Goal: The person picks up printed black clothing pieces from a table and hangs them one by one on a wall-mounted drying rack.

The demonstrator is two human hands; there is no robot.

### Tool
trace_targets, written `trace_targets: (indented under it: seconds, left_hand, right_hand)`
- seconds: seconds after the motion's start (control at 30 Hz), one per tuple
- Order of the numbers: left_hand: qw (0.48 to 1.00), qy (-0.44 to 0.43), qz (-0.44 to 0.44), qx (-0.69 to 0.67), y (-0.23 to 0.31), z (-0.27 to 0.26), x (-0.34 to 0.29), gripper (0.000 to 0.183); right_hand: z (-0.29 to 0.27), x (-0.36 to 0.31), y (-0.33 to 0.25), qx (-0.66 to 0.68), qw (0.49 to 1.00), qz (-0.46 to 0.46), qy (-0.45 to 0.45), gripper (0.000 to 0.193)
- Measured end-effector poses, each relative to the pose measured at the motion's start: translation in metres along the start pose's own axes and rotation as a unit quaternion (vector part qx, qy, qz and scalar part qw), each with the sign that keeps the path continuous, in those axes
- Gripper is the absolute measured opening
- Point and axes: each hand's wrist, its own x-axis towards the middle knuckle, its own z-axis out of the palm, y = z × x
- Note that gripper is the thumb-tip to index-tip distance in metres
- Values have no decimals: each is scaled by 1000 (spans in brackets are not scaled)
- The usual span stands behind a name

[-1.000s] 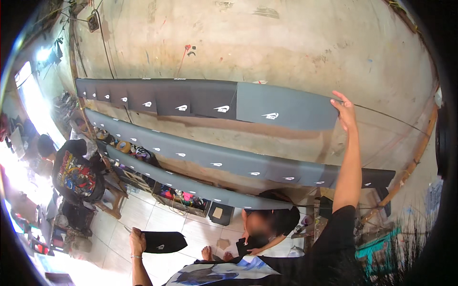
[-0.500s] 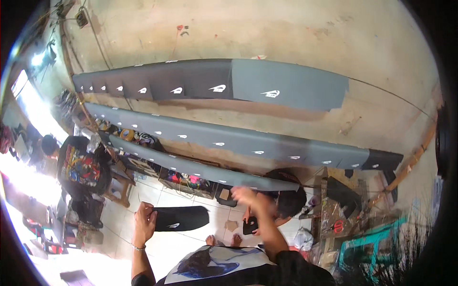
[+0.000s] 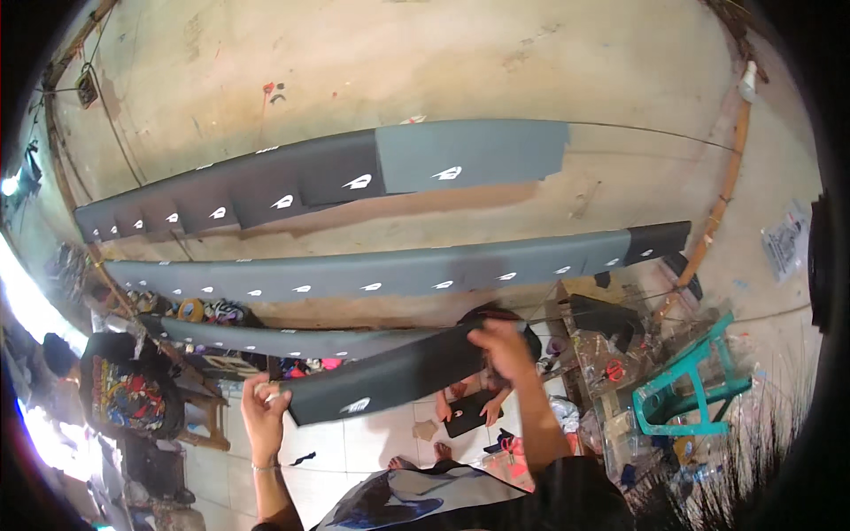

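A long black fabric piece (image 3: 381, 376) with a small white print is spread out in front of me, slanting up to the right. My left hand (image 3: 266, 414) pinches its left end. My right hand (image 3: 505, 350), slightly blurred, is closed on its upper right end. Just behind it hangs the lowest row of grey pieces (image 3: 252, 338), which it partly covers. Farther off, a middle row of grey pieces (image 3: 336, 279) and a top row of black and grey pieces (image 3: 336, 168) hang over lines, each piece with a white print.
A person (image 3: 474, 403) sits low ahead, hands on another black piece (image 3: 472, 414). At the left another person (image 3: 133, 380) wears a printed dark shirt. On the right stand a cluttered worktable (image 3: 589, 350) with red scissors (image 3: 614, 370) and a green stool (image 3: 691, 389).
My right hand, free before, has come onto the fabric piece, which now stretches longer between both hands. The view has shifted right, bringing more of the stool in. A dark scrap shows below my left hand.
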Motion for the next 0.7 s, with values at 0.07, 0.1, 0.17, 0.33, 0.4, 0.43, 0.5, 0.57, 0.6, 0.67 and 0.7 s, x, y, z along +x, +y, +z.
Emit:
trace_targets:
  seconds: [0.07, 0.1, 0.17, 0.33, 0.4, 0.43, 0.5, 0.57, 0.6, 0.67, 0.7]
  left_hand:
    - [997, -33, 52, 52, 23, 39, 26, 35]
    - [995, -50, 81, 31, 42, 66, 43, 32]
    - [988, -74, 121, -52, 86, 125, 78, 27]
    - [945, -111, 302, -61, 224, 258, 156, 28]
    - [944, -154, 284, -72, 244, 314, 184, 31]
    - [953, -151, 261, -33, 244, 335, 197, 32]
    - [953, -135, 268, 46, 229, 365, 220, 34]
    - [954, -117, 272, 39, 201, 391, 240, 31]
    - [956, -103, 272, 32, 194, 396, 244, 29]
    - [957, -105, 262, 64, 194, 403, 227, 31]
    - [956, -111, 254, 92, 196, 406, 219, 34]
  right_hand:
    - [-61, 4, -44, 130, 990, -47, 27, 19]
    - [-85, 5, -80, 134, 980, -105, 103, 21]
    - [-154, 16, -133, 150, 960, -193, 139, 11]
    - [-289, 71, -249, 187, 920, -332, 92, 15]
    - [-360, 119, -240, 179, 936, -278, 120, 21]
    - [-358, 133, -236, 183, 936, -279, 111, 21]
    - [-347, 149, -229, 174, 956, -187, 144, 25]
    - [-354, 167, -211, 189, 952, -190, 147, 26]
    - [-356, 179, -201, 203, 949, -187, 152, 27]
    - [-368, 190, -185, 196, 954, -171, 151, 28]
    - [-374, 194, -180, 209, 952, -170, 143, 28]
